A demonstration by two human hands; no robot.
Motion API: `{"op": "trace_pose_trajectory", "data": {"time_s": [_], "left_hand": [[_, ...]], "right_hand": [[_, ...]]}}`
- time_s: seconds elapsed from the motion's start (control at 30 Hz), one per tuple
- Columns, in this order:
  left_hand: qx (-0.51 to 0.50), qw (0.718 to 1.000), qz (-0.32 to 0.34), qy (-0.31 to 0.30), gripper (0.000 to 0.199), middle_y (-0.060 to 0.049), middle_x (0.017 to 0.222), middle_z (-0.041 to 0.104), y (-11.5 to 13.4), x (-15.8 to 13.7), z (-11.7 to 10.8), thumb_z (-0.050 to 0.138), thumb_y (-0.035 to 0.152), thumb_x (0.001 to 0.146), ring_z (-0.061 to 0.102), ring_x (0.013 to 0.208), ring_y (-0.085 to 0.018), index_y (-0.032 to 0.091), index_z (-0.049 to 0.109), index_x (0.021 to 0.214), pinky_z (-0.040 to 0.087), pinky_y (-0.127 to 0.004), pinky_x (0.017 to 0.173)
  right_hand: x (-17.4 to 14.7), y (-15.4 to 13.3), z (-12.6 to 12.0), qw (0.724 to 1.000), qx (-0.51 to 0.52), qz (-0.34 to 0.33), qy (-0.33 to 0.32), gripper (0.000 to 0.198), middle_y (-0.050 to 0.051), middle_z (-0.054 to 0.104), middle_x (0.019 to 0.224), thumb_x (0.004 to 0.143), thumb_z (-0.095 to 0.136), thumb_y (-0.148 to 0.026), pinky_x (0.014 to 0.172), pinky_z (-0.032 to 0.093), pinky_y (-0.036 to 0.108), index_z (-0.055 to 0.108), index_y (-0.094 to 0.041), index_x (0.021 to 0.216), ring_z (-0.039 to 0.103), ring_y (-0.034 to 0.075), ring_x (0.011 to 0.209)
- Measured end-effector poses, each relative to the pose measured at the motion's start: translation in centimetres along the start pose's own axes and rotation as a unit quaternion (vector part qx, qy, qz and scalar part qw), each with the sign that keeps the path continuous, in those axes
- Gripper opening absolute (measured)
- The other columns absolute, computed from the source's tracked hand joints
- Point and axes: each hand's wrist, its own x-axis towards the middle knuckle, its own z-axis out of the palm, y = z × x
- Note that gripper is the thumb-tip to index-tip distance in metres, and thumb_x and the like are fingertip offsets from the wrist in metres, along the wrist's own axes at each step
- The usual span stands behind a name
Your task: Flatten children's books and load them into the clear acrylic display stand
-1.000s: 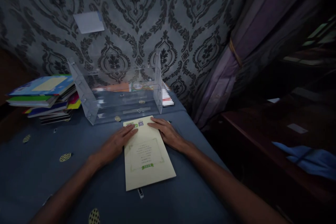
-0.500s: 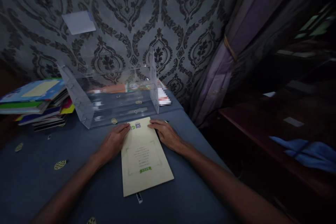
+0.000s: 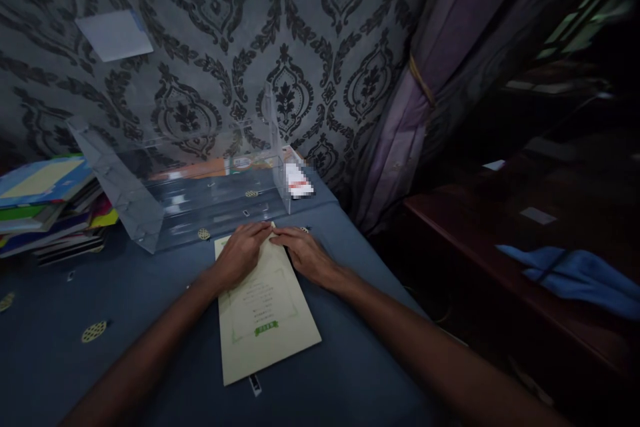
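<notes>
A cream booklet (image 3: 270,340) with green print and a framed block of text lies on the blue cloth, slightly turned. My left hand (image 3: 243,255) reaches across its upper part, fingers closed at the top right corner. At that same corner, my right hand (image 3: 307,257) has its fingers pressed against the booklet's right edge. The fingertips of both hands nearly meet there. My left hand covers most of the printing near the top edge.
Behind the booklet stands a clear plastic rack (image 3: 150,213). A stack of books (image 3: 47,197) is at the left. A white and red item (image 3: 299,180) lies right of the rack. Beyond the table (image 3: 360,333) are a purple curtain (image 3: 387,120) and a blue cloth (image 3: 575,273) on a dark red surface.
My left hand has moved from the booklet's upper left edge across to its top right corner. The right hand stays by that corner. The view has shifted slightly right.
</notes>
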Motion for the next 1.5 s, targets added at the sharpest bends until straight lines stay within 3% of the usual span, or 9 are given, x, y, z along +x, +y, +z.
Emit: {"op": "trace_pose_trajectory", "data": {"time_s": [0.23,0.43,0.7,0.93,1.23,1.37,1.5], "left_hand": [[0.009,0.999,0.041,0.004,0.053,-0.015,0.142,0.055,-0.3,-2.1,0.0,0.039,0.003,0.09,0.051,0.133,-0.025,0.016,0.048,0.141,0.044,-0.048,0.108],[-0.009,0.999,0.015,-0.04,0.045,-0.011,0.151,0.047,2.0,-6.0,-2.1,0.036,0.02,0.103,0.038,0.143,-0.022,0.02,0.039,0.147,0.035,-0.049,0.117],[-0.005,0.999,0.005,-0.051,0.044,-0.01,0.151,0.046,3.9,-8.4,-3.0,0.035,0.023,0.104,0.039,0.142,-0.021,0.021,0.039,0.148,0.035,-0.049,0.117],[0.018,0.998,0.014,-0.057,0.041,-0.011,0.149,0.05,3.7,-7.2,-2.9,0.034,0.026,0.104,0.044,0.139,-0.022,0.017,0.046,0.143,0.038,-0.046,0.114],[0.05,0.999,0.002,-0.008,0.04,-0.015,0.141,0.056,0.7,-1.3,-0.3,0.037,0.023,0.101,0.054,0.13,-0.026,0.014,0.052,0.137,0.046,-0.047,0.105],[0.051,0.999,0.011,0.011,0.038,-0.015,0.138,0.059,0.3,-0.3,0.0,0.037,0.022,0.1,0.057,0.126,-0.026,0.014,0.053,0.134,0.048,-0.045,0.103],[0.059,0.997,-0.016,0.05,0.034,-0.014,0.131,0.063,0.3,-1.5,-0.1,0.039,0.019,0.098,0.061,0.119,-0.026,0.016,0.058,0.126,0.05,-0.045,0.101]], "right_hand": [[-0.4,0.5,0.1,1.0,-0.024,-0.013,-0.015,0.041,0.009,0.067,0.129,0.088,0.05,-0.005,0.103,0.049,0.043,0.07,-0.024,0.119,0.062,0.023,0.12],[-2.3,0.6,0.0,0.998,-0.021,-0.056,-0.012,0.042,0.012,0.061,0.137,0.093,0.041,-0.008,0.109,0.045,0.046,0.065,-0.018,0.126,0.056,0.022,0.128],[-5.3,-1.9,-0.3,0.996,-0.011,-0.075,-0.044,0.036,0.015,0.061,0.136,0.097,0.046,-0.016,0.107,0.046,0.05,0.063,-0.016,0.128,0.052,0.026,0.131],[-8.8,-4.2,-0.9,0.997,-0.019,-0.065,-0.033,0.04,0.012,0.065,0.131,0.096,0.04,-0.013,0.098,0.053,0.048,0.064,-0.018,0.127,0.053,0.027,0.128],[-11.7,-6.3,-2.1,0.998,-0.019,-0.046,-0.039,0.042,0.011,0.062,0.136,0.096,0.041,-0.009,0.104,0.049,0.048,0.059,-0.023,0.132,0.051,0.024,0.132],[-10.5,-6.2,-2.3,0.998,-0.026,-0.049,-0.02,0.038,0.013,0.063,0.134,0.097,0.044,-0.014,0.108,0.045,0.048,0.058,-0.02,0.132,0.051,0.023,0.132],[-6.6,-5.8,-1.5,0.997,-0.053,-0.037,-0.05,0.039,0.018,0.059,0.138,0.099,0.044,-0.022,0.114,0.04,0.045,0.056,-0.01,0.134,0.049,0.024,0.135]]}}
